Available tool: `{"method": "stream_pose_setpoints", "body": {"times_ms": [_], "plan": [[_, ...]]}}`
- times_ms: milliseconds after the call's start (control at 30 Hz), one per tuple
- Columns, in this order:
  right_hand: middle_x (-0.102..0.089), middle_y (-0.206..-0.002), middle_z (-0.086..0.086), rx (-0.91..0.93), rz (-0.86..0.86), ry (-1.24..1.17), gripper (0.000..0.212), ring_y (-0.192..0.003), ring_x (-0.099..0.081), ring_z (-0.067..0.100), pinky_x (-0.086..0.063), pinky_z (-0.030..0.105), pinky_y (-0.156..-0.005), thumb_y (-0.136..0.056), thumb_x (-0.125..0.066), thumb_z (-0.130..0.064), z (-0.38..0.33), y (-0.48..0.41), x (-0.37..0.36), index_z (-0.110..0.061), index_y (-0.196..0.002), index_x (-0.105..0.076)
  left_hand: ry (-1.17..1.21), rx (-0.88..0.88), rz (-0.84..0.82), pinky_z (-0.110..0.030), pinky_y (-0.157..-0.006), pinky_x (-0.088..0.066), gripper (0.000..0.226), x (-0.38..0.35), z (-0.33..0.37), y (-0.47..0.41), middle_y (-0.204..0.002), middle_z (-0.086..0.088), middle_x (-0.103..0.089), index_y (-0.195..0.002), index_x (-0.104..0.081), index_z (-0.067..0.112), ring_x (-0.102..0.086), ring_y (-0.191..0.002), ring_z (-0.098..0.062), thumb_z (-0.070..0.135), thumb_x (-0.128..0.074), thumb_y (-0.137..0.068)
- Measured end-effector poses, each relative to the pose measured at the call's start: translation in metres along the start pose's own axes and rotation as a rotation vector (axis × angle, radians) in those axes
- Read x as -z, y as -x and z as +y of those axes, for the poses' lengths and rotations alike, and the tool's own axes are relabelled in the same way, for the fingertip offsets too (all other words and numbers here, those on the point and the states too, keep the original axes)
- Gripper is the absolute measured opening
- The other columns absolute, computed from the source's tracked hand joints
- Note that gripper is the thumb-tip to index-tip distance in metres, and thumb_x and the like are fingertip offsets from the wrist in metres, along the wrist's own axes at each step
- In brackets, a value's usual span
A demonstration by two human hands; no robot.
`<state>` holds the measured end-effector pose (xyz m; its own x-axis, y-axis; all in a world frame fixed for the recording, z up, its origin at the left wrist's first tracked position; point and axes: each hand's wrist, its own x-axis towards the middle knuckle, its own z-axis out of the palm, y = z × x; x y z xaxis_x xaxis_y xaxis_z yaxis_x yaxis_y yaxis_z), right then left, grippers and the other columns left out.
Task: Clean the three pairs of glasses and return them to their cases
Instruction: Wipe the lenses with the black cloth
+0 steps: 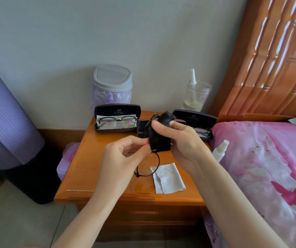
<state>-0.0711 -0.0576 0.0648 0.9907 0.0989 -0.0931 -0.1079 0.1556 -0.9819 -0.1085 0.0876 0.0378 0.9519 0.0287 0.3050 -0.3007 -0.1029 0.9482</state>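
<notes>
Both hands hold a pair of glasses point(148, 166) on end above the bench point(93, 158). The left hand point(124, 154) pinches the frame near its middle, and the right hand point(181, 142) grips a black cloth point(158, 138) folded over the upper lens. Other pairs lie in the open left case point(117, 118) and right case point(199, 122) behind.

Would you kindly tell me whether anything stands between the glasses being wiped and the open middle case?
Nothing visible on the table does. The black cloth, held by the right hand, wraps the upper lens of the glasses and must come off. The middle case stands open just behind; the cloth hides much of it.
</notes>
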Motion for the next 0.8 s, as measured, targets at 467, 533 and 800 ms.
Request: {"method": "stream_pose_setpoints", "body": {"times_ms": [467,533,800], "plan": [[-0.074,-0.087,0.005,0.152,0.047,0.321,0.028,-0.076,-0.070,0.009,-0.051,0.012,-0.061,-0.079,-0.075,-0.026,0.004,0.003,-0.012,-0.008,-0.100,-0.071,0.120,0.079,0.083,-0.006,-0.068,-0.048,0.011,0.005,-0.002,0.000,-0.082,0.011,-0.075,-0.088,-0.074,0.019,-0.070,-0.082,0.000,0.014,-0.070,-0.080],[-0.074,-0.087,0.004,0.151,0.011,0.376,0.027,-0.077,-0.070,0.009,-0.052,0.014,-0.064,-0.078,-0.075,-0.023,0.001,0.005,-0.005,-0.009,-0.100,-0.071,0.141,0.097,0.079,-0.006,-0.068,-0.048,0.012,0.005,-0.001,0.001,-0.082,0.009,-0.076,-0.089,-0.075,0.018,-0.070,-0.083,0.000,0.014,-0.070,-0.079],[-0.074,-0.094,0.006,0.097,-0.077,0.451,0.038,-0.092,-0.070,0.020,-0.055,0.039,-0.091,-0.068,-0.078,-0.027,-0.002,0.005,0.014,-0.009,-0.101,-0.070,0.167,0.115,0.036,-0.005,-0.066,-0.048,0.012,0.002,0.001,0.003,-0.077,0.009,-0.076,-0.085,-0.073,0.020,-0.070,-0.080,0.000,0.010,-0.070,-0.079]]}}
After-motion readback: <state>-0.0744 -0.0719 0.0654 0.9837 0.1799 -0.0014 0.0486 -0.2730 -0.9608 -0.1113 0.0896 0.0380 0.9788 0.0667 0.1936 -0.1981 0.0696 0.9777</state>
